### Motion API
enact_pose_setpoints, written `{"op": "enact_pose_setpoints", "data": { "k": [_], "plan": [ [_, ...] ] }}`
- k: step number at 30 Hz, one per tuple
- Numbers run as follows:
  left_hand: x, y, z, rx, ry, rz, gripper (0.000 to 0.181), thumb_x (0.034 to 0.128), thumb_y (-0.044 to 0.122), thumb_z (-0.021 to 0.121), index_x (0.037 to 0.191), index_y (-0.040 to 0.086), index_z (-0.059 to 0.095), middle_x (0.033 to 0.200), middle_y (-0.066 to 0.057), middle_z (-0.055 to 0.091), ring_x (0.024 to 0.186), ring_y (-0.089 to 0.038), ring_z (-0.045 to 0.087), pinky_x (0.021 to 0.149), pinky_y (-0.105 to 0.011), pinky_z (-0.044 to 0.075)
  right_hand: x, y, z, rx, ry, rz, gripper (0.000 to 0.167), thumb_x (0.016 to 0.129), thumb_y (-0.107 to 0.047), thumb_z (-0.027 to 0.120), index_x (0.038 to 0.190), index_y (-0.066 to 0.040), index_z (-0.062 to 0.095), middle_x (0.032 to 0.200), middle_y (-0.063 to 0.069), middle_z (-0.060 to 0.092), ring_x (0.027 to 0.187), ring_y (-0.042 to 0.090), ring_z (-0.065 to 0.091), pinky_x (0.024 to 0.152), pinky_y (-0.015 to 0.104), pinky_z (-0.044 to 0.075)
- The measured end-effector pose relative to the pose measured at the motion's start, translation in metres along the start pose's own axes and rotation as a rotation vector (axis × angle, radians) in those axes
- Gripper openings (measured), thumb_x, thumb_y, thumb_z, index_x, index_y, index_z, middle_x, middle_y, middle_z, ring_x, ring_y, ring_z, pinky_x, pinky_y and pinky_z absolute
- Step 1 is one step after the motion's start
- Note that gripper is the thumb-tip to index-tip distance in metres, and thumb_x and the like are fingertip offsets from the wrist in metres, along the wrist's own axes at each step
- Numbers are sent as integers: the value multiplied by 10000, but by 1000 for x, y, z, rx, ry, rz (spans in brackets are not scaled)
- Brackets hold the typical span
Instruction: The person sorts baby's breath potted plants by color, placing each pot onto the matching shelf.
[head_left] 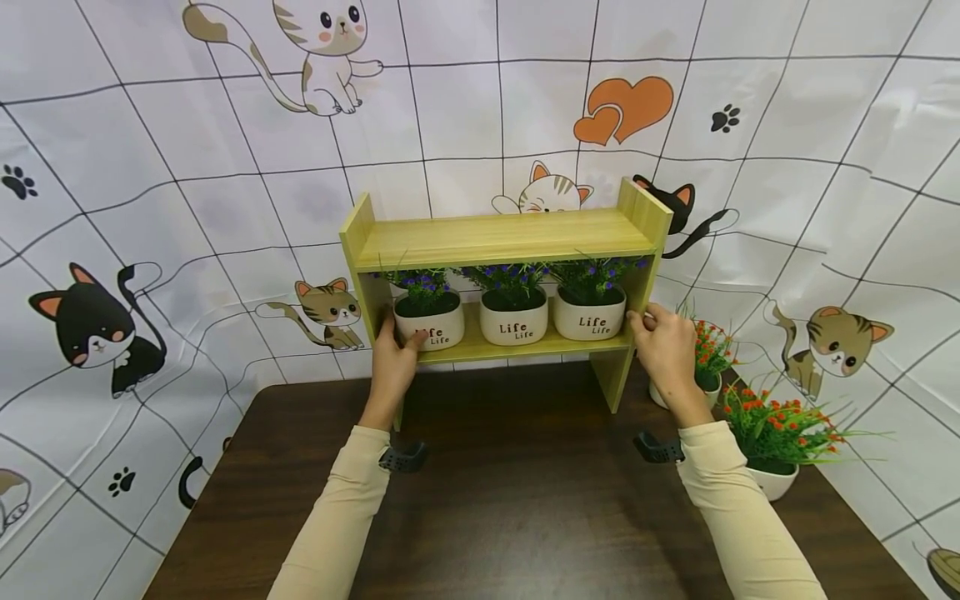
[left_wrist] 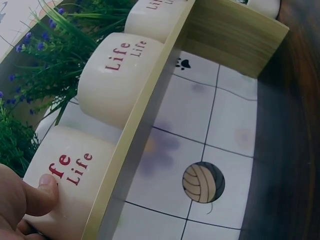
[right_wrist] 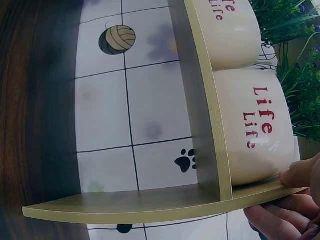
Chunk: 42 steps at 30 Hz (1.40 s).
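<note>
A small wooden shelf (head_left: 502, 237) stands on the table, with three white "Life" pots of purple-flowered plants along its middle board. My left hand (head_left: 393, 362) holds the leftmost potted plant (head_left: 431, 323), thumb on its printed front and fingers by its left side, partly hidden. Beside it are the middle potted plant (head_left: 513, 321) and the right potted plant (head_left: 591, 317). At the other end, my right hand (head_left: 666, 346) pinches the front edge of the shelf's right side panel. In the right wrist view its thumb (right_wrist: 297, 175) lies inside the panel and its fingers outside.
Two pots with orange-red flowers are on the table's right: a near one (head_left: 776, 479) and one farther back (head_left: 708, 379), partly behind my right hand. A cat-patterned, grid-lined wall covering (head_left: 465, 108) rises behind the dark wooden table (head_left: 525, 508).
</note>
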<state>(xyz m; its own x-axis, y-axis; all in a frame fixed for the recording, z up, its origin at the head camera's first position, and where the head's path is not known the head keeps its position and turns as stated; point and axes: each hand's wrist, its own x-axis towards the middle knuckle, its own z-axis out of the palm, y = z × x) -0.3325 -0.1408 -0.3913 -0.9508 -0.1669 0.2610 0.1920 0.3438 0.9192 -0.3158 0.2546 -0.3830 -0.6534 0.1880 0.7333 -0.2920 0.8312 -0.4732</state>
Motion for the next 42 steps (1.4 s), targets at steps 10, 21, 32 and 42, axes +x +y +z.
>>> {"op": "enact_pose_setpoints", "data": {
  "k": [10,21,32,42],
  "plan": [
    [0,-1,-2,-15,-33,-18,847,1081,191,626,1703,4,82,1781,-194,146,1642,-335,220,1327,-478,233,0,1,2,-9,-1,-4,242,984,-88,736,775,32,711,386,-78,358,358,-39,201,462,279,226],
    [-10,0,-6,-37,-25,-3,879,1026,142,668,1702,3,123,1781,-192,145,1635,-346,241,1312,-493,272,0,1,3,-6,4,-1,171,977,-64,734,932,95,777,450,121,581,375,112,413,465,342,364],
    [-32,8,-15,-202,234,159,397,1029,-24,556,1422,-45,608,1446,-222,658,1376,-330,628,1136,-326,507,-1,-1,2,10,-7,31,219,992,-81,724,1092,104,786,709,244,750,679,471,747,745,651,591],
    [-26,6,-26,-154,476,258,227,986,-41,650,1209,-83,662,1100,-229,652,943,-158,598,793,-152,492,1,2,2,0,6,7,176,975,-67,740,883,81,766,389,29,479,368,45,309,458,325,307]
  ]
}}
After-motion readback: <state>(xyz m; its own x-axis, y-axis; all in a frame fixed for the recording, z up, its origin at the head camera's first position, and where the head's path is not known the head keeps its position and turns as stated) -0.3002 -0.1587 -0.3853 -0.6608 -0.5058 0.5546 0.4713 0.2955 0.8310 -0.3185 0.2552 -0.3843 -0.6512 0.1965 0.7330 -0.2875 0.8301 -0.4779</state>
